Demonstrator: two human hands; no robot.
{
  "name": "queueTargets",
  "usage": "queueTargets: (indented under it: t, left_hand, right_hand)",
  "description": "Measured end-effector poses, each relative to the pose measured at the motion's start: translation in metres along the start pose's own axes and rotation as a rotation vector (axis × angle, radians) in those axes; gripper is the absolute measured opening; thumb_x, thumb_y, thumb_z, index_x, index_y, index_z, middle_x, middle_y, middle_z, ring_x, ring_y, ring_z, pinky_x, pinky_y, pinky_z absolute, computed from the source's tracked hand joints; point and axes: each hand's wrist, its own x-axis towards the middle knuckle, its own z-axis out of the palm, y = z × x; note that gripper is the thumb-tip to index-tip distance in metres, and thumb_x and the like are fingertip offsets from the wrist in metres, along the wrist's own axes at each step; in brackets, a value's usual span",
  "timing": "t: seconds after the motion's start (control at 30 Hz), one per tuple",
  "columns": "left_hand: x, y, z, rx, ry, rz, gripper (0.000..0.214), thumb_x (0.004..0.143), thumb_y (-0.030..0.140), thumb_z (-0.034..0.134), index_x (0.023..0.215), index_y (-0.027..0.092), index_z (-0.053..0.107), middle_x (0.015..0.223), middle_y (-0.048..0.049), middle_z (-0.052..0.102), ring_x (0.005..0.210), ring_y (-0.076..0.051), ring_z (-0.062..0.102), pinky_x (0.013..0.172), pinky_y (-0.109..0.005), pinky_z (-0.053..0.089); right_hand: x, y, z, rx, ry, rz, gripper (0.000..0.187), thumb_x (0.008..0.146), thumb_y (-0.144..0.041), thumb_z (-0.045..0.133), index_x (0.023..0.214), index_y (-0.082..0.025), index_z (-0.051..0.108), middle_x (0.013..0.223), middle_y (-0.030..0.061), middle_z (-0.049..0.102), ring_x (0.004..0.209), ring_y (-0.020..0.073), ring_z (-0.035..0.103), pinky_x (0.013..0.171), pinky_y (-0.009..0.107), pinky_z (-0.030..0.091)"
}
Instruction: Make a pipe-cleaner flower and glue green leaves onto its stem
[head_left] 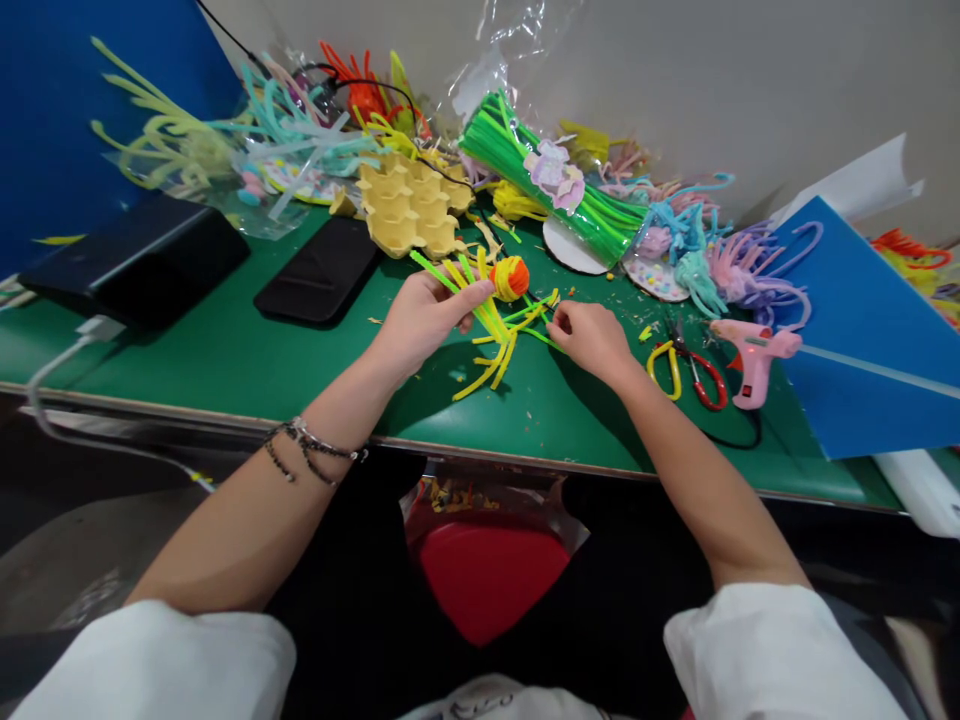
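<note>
In the head view my left hand (pixel 427 318) is closed on a pipe-cleaner figure. Its round head (pixel 510 279) is wound in yellow and orange, and yellow strands (pixel 495 352) hang below it. Bright green pipe cleaners (pixel 431 268) stick out on the far side of the same hand. My right hand (pixel 592 342) is closed in a pinch just to the right, at the ends of green and yellow strands (pixel 536 318). What exactly sits between its fingertips is too small to make out. Both hands are just above the green table (pixel 330 375).
A black phone (pixel 321 272), a dark box-shaped device (pixel 142 262) and an egg carton (pixel 412 205) are to the left. A bag of green pipe cleaners (pixel 555 180) lies behind. Scissors-like cutters (pixel 686 368), a pink glue gun (pixel 754 360) and a blue board (pixel 870 340) stand right.
</note>
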Motion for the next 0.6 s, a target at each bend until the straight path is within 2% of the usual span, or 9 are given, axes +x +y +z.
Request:
queueTargets:
  t: [0.1, 0.23, 0.33, 0.4, 0.47, 0.53, 0.6]
  left_hand:
    - [-0.001, 0.001, 0.001, -0.005, 0.002, 0.004, 0.013, 0.073, 0.023, 0.066, 0.066, 0.014, 0.058, 0.048, 0.0068, 0.047, 0.039, -0.002, 0.041, 0.040, -0.014, 0.034]
    - [-0.002, 0.002, 0.001, 0.012, -0.013, -0.023, 0.014, 0.072, 0.025, 0.065, 0.067, 0.014, 0.057, 0.049, 0.0067, 0.047, 0.040, -0.002, 0.041, 0.041, -0.015, 0.034]
    - [-0.003, 0.001, 0.002, 0.038, -0.064, -0.058, 0.015, 0.070, 0.027, 0.066, 0.068, 0.015, 0.057, 0.049, 0.0068, 0.046, 0.040, -0.003, 0.041, 0.041, -0.015, 0.034]
    - [-0.005, 0.000, 0.003, 0.052, -0.111, -0.073, 0.017, 0.069, 0.029, 0.067, 0.068, 0.015, 0.057, 0.050, 0.0065, 0.047, 0.041, -0.003, 0.041, 0.042, -0.016, 0.035]
    - [-0.008, -0.001, 0.006, 0.052, -0.163, -0.098, 0.019, 0.068, 0.031, 0.067, 0.068, 0.015, 0.057, 0.051, 0.0060, 0.048, 0.043, -0.003, 0.043, 0.042, -0.016, 0.037]
    - [-0.011, 0.000, 0.011, 0.038, -0.224, -0.145, 0.020, 0.067, 0.032, 0.068, 0.070, 0.014, 0.058, 0.053, 0.0058, 0.050, 0.043, -0.003, 0.044, 0.043, -0.016, 0.038]
    - [-0.014, 0.001, 0.015, 0.015, -0.279, -0.190, 0.021, 0.067, 0.032, 0.068, 0.071, 0.014, 0.058, 0.053, 0.0059, 0.051, 0.043, -0.003, 0.044, 0.042, -0.016, 0.038]
  right_hand:
    - [0.005, 0.001, 0.004, 0.006, 0.001, 0.023, 0.020, 0.084, -0.027, 0.054, 0.098, -0.016, 0.064, 0.092, 0.0088, 0.070, 0.085, 0.0216, 0.064, 0.064, 0.027, 0.039]
    - [0.004, 0.000, 0.000, -0.007, -0.011, 0.023, 0.017, 0.080, -0.015, 0.052, 0.088, -0.014, 0.067, 0.091, 0.0131, 0.070, 0.085, 0.0252, 0.064, 0.065, 0.029, 0.040]
    - [-0.001, 0.010, -0.009, -0.006, -0.003, 0.018, 0.017, 0.078, -0.013, 0.051, 0.081, -0.014, 0.067, 0.088, 0.0137, 0.070, 0.083, 0.0261, 0.064, 0.066, 0.031, 0.041]
    - [-0.004, 0.021, -0.015, 0.035, 0.076, 0.028, 0.015, 0.078, -0.015, 0.051, 0.079, -0.016, 0.066, 0.086, 0.0118, 0.070, 0.081, 0.0248, 0.064, 0.069, 0.032, 0.042]
    - [-0.007, 0.032, -0.020, 0.139, 0.225, 0.040, 0.012, 0.078, -0.017, 0.053, 0.079, -0.017, 0.065, 0.084, 0.0094, 0.070, 0.078, 0.0225, 0.063, 0.071, 0.032, 0.043]
    - [-0.011, 0.039, -0.021, 0.329, 0.366, 0.023, 0.008, 0.077, -0.017, 0.055, 0.079, -0.018, 0.062, 0.080, 0.0063, 0.069, 0.074, 0.0191, 0.062, 0.071, 0.031, 0.045]
    - [-0.016, 0.039, -0.019, 0.599, 0.410, -0.016, 0.007, 0.074, -0.016, 0.058, 0.081, -0.019, 0.060, 0.076, 0.0025, 0.067, 0.070, 0.0157, 0.061, 0.067, 0.029, 0.046]
